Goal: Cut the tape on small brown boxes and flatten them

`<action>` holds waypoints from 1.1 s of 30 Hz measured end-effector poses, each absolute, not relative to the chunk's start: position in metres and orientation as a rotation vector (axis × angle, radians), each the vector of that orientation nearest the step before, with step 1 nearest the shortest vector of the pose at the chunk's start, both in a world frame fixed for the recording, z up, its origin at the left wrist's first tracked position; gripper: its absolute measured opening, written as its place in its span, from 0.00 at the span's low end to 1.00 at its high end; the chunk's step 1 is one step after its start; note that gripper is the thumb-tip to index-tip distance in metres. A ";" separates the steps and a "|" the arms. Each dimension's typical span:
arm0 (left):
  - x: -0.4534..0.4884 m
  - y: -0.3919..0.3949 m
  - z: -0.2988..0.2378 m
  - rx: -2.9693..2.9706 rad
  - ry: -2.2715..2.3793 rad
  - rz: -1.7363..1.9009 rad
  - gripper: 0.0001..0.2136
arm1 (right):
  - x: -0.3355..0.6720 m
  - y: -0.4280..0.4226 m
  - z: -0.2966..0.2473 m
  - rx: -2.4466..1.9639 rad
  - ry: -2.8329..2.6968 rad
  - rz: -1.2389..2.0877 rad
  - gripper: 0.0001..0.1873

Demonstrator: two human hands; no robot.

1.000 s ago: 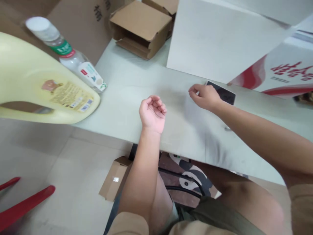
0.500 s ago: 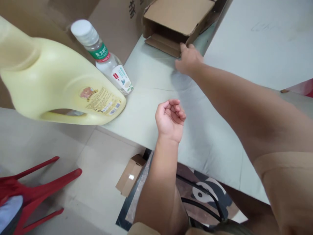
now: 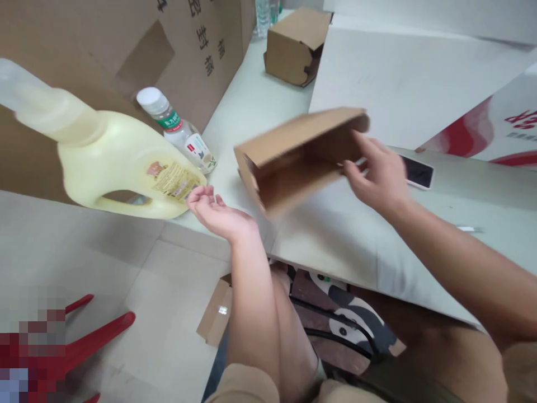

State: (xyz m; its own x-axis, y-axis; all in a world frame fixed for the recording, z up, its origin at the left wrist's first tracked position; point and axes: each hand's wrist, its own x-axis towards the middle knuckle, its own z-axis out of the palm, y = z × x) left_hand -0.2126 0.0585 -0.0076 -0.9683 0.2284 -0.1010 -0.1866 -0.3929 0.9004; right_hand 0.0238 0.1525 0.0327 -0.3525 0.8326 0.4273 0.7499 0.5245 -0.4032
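My right hand (image 3: pixel 380 170) grips the right edge of a small cardboard box (image 3: pixel 289 137), thumb below and fingers at its side. The box is tilted, its open side faces me, and motion blurs it; no contents show in the dark inside. My left hand (image 3: pixel 220 212) is palm up with fingers loosely spread and nothing in it. It is beside the base of a large pale yellow jug with a handle (image 3: pixel 126 145), in front of part of it; touching or not, I cannot tell. A clear drink bottle with a white cap (image 3: pixel 184 134) stands just behind the jug.
A second small cardboard box (image 3: pixel 291 47) sits farther back on the pale table (image 3: pixel 331 235). A big carton (image 3: pixel 96 50) bounds the left, a white box (image 3: pixel 377 84) the right. A phone (image 3: pixel 419 170) lies right. On the floor are a red stool (image 3: pixel 96 344) and a carton (image 3: pixel 216 313).
My right hand has brought the small box nearer me and tilted it open side forward. My left hand has moved left towards the jug. The view has shifted, showing another box behind.
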 end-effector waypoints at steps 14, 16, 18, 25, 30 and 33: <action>-0.110 0.043 0.035 1.431 1.001 1.560 0.29 | 0.164 0.050 0.060 -1.555 -1.651 0.051 0.19; -0.103 0.034 0.043 1.535 1.060 1.493 0.28 | 0.170 0.055 0.049 -1.370 -1.660 0.092 0.22; -0.098 0.028 0.046 1.541 1.102 1.495 0.25 | 0.174 0.062 0.037 -1.182 -1.650 0.183 0.25; -0.095 0.036 0.033 1.436 1.371 1.641 0.21 | 0.171 0.079 0.014 -0.833 -1.636 0.522 0.22; -0.088 0.045 0.027 1.245 1.509 1.517 0.15 | 0.161 0.077 0.006 -0.872 -1.594 0.614 0.19; -0.083 0.046 0.027 1.198 1.449 1.624 0.10 | 0.156 0.075 0.004 -1.001 -1.526 0.641 0.23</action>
State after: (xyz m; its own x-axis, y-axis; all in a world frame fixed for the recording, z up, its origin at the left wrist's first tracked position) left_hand -0.0829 0.0457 0.0269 -0.3748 0.9033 0.2087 0.1045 -0.1825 0.9776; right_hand 0.1559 0.0748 0.0039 0.0070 0.8631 0.5050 0.2435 0.4883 -0.8380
